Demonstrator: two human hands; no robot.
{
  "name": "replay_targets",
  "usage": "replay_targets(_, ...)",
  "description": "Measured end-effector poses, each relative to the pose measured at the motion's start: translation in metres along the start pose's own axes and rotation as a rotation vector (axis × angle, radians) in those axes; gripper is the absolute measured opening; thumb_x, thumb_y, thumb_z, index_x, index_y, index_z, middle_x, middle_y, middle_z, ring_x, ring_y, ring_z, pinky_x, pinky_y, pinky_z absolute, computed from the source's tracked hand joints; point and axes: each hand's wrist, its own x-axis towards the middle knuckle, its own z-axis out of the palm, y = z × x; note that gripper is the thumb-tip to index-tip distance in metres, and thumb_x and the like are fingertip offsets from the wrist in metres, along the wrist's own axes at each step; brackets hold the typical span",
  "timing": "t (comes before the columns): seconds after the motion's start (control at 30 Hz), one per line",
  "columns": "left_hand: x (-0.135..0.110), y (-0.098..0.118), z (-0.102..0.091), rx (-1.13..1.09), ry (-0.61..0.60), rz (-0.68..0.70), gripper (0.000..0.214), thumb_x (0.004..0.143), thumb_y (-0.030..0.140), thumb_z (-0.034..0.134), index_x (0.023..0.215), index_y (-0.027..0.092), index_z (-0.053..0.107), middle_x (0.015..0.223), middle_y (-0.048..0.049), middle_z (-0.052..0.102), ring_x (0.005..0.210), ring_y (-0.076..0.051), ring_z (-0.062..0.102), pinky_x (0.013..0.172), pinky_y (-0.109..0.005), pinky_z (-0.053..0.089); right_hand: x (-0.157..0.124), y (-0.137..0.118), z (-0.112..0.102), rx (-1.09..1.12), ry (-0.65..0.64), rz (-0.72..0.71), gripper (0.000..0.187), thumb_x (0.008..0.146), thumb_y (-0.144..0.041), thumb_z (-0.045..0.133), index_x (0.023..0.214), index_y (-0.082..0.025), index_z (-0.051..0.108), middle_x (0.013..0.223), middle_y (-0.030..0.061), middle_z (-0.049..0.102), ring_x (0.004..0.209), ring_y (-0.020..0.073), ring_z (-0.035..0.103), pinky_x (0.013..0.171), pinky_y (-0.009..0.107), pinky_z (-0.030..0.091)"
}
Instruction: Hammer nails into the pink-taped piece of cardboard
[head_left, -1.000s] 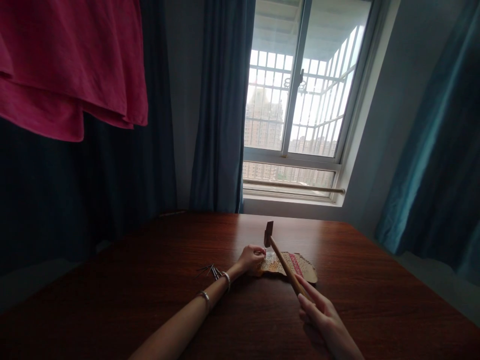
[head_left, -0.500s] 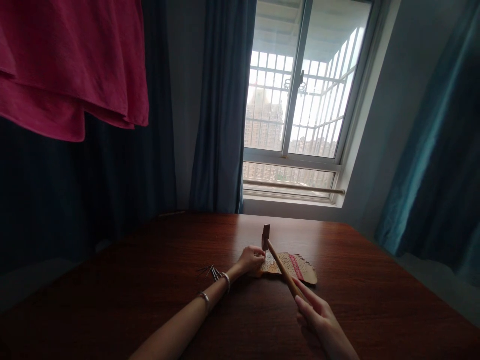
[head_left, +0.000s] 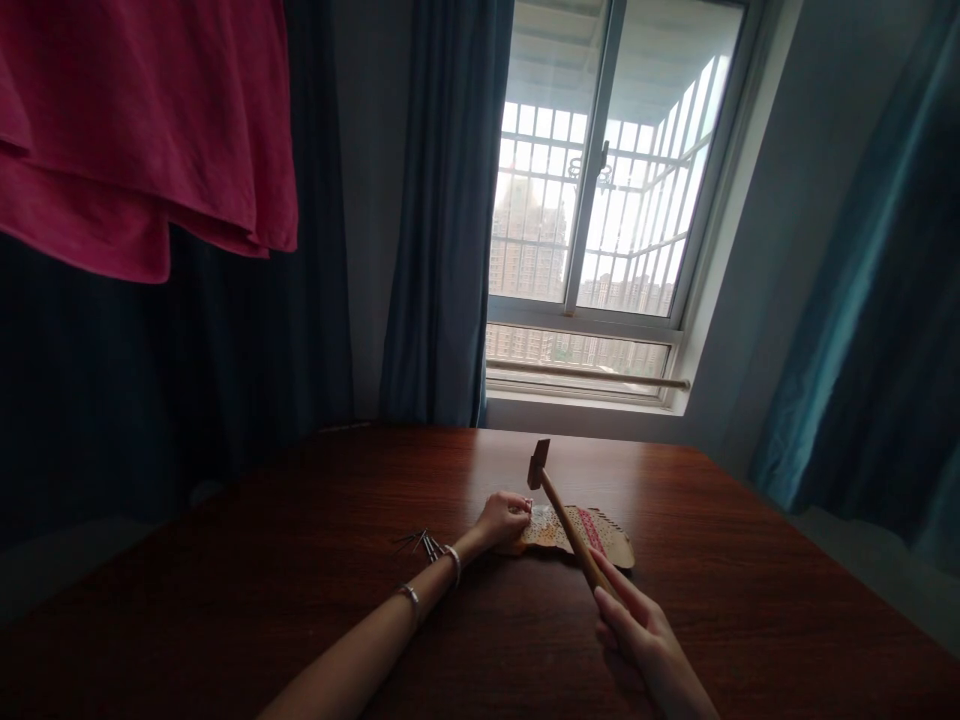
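Observation:
My right hand grips the end of a wooden-handled hammer, whose dark head is raised a little above a flat wooden piece with dotted holes and a pink stripe. My left hand, fingers pinched, rests at the left edge of that piece, just under the hammer head. It appears to pinch a small nail, too small to make out. Two bracelets sit on my left wrist. A small heap of nails lies on the table left of my left wrist.
The dark brown wooden table fills the lower half of the view. Behind it are blue curtains and a barred window. A red cloth hangs at the upper left.
The hammer head dropped toward my left hand's fingers half a second ago and has risen again. My left hand has stayed at the wooden piece.

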Motion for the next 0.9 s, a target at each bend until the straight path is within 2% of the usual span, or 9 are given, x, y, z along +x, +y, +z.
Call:
replay_targets(0.13, -0.001, 0.0034, -0.0006, 0.051, -0.009, -0.023, 0.02, 0.064, 0.023, 0.054, 0.07, 0.015, 0.071, 0.077, -0.0023, 0.07, 0.076, -0.018, 0.061, 0.07, -0.022, 0.043, -0.0009, -0.0003, 0.0009, -0.007, -0.003, 0.035, 0.086, 0.065, -0.051, 0.07, 0.136, -0.018, 0.035, 0.046, -0.0098, 0.039, 0.03, -0.0015, 0.022, 0.031, 0.01, 0.011)
replay_targets(0.33, 0.0001, -0.0025, -0.0001, 0.031, -0.005, 0.04, 0.019, 0.064, 0.021, 0.054, 0.07, 0.014, 0.071, 0.079, -0.002, 0.07, 0.078, -0.016, 0.061, 0.07, -0.02, 0.042, -0.0033, -0.004, 0.0026, -0.021, -0.008, 0.033, 0.092, 0.066, -0.052, 0.068, 0.14, -0.019, 0.025, 0.047, -0.0109, 0.038, 0.03, -0.0012, 0.017, 0.029, 0.011, 0.01)
replay_targets(0.5, 0.0012, -0.0048, -0.0002, 0.023, -0.031, 0.035, 0.021, 0.065, 0.022, 0.054, 0.07, 0.013, 0.071, 0.077, -0.0023, 0.069, 0.074, -0.016, 0.061, 0.068, -0.021, 0.042, -0.0017, -0.0029, 0.0006, -0.058, -0.022, 0.048, 0.09, 0.066, -0.052, 0.068, 0.139, -0.017, 0.028, 0.048, -0.0093, 0.04, 0.031, -0.0004, 0.022, 0.03, 0.011, 0.012)
replay_targets(0.67, 0.0, -0.0009, -0.0008, 0.022, -0.022, 0.037, 0.02, 0.065, 0.022, 0.054, 0.069, 0.013, 0.071, 0.081, -0.0029, 0.07, 0.078, -0.017, 0.061, 0.071, -0.021, 0.042, -0.0003, -0.0005, 0.0007, -0.034, 0.008, 0.039, 0.091, 0.065, -0.054, 0.068, 0.139, -0.019, 0.028, 0.047, -0.0103, 0.039, 0.029, -0.0009, 0.018, 0.029, 0.012, 0.009)
replay_targets(0.8, -0.0002, -0.0002, -0.0013, 0.058, -0.037, 0.0, 0.022, 0.066, 0.024, 0.054, 0.072, 0.013, 0.072, 0.078, -0.0026, 0.069, 0.074, -0.016, 0.06, 0.068, -0.021, 0.042, -0.0004, 0.0012, 0.0018, -0.051, 0.023, 0.034, 0.089, 0.062, -0.053, 0.07, 0.136, -0.017, 0.036, 0.047, -0.0089, 0.04, 0.03, -0.0007, 0.022, 0.03, 0.011, 0.008)
replay_targets(0.9, -0.0001, -0.0005, -0.0011, 0.055, -0.029, 0.006, 0.022, 0.066, 0.024, 0.054, 0.072, 0.014, 0.072, 0.08, -0.0029, 0.07, 0.076, -0.017, 0.061, 0.07, -0.022, 0.042, -0.0018, -0.0002, 0.0023, -0.053, 0.03, 0.028, 0.087, 0.065, -0.053, 0.069, 0.137, -0.017, 0.035, 0.048, -0.0084, 0.041, 0.03, -0.0008, 0.022, 0.03, 0.011, 0.008)
